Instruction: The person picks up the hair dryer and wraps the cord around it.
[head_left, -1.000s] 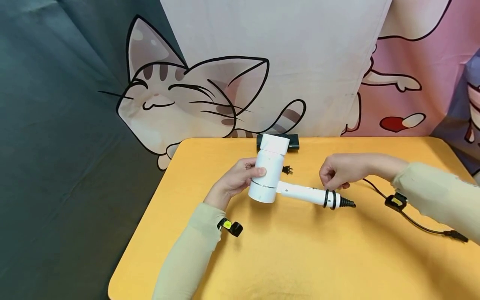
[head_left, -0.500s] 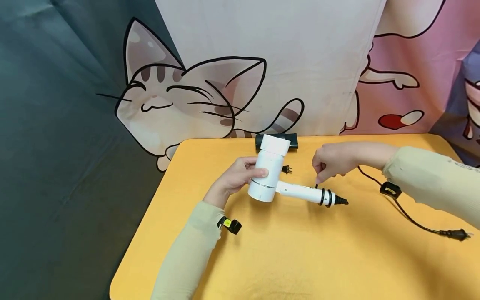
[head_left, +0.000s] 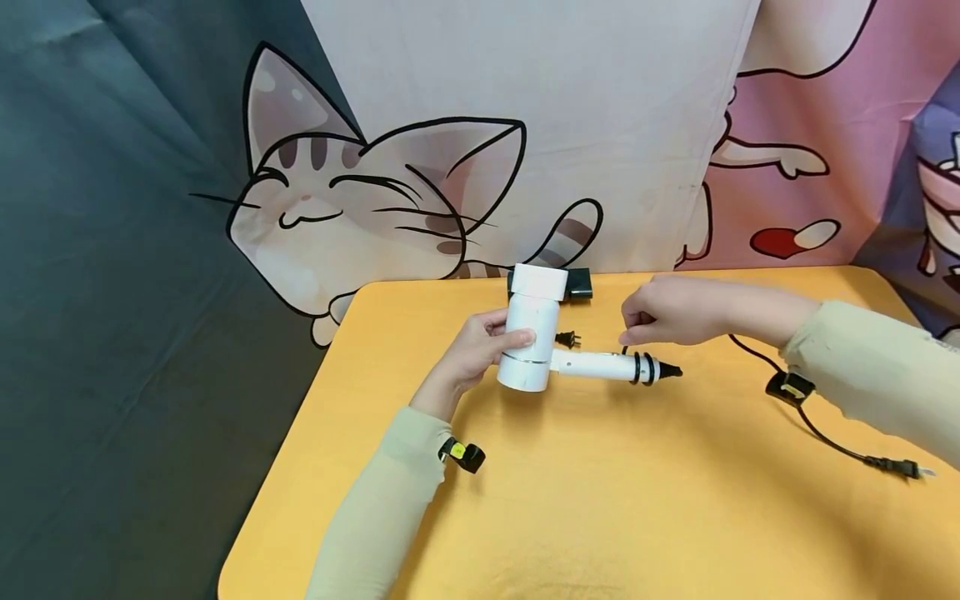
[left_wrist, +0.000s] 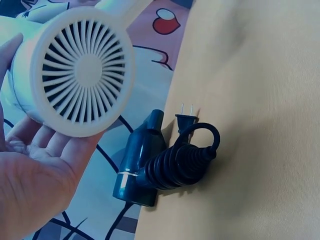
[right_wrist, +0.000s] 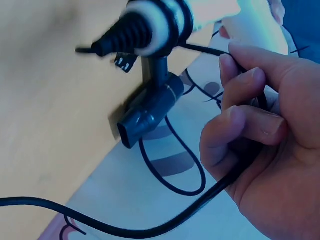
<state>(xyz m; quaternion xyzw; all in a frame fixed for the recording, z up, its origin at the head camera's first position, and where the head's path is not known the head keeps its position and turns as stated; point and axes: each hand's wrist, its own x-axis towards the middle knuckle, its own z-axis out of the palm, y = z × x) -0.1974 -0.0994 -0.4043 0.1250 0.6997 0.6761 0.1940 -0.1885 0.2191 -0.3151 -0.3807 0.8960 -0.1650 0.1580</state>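
A white hair dryer [head_left: 535,310] is held above the table, its handle [head_left: 596,364] stretching to the right. My left hand [head_left: 474,352] grips the barrel, with the thumb across its near side. In the left wrist view, the slotted round grille [left_wrist: 89,71] faces the camera. Black cord loops circle the handle near its ribbed end. My right hand [head_left: 678,310] is behind and above that end. Seen from the right wrist, the black cord [right_wrist: 145,233] passes through its curled fingers and runs taut to the handle. The free length ends in a plug [head_left: 900,468] at the right.
At the yellow table's [head_left: 570,517] back edge lies a dark hair dryer [head_left: 578,284], its cord coiled round the handle [left_wrist: 177,165]. Its two-pin plug [left_wrist: 186,120] points outward. A printed cat curtain [head_left: 420,200] hangs behind the table.
My right hand has risen from beside the handle, drawing the cord with it. The white dryer's handle has come closer to level. My left hand keeps its grip.
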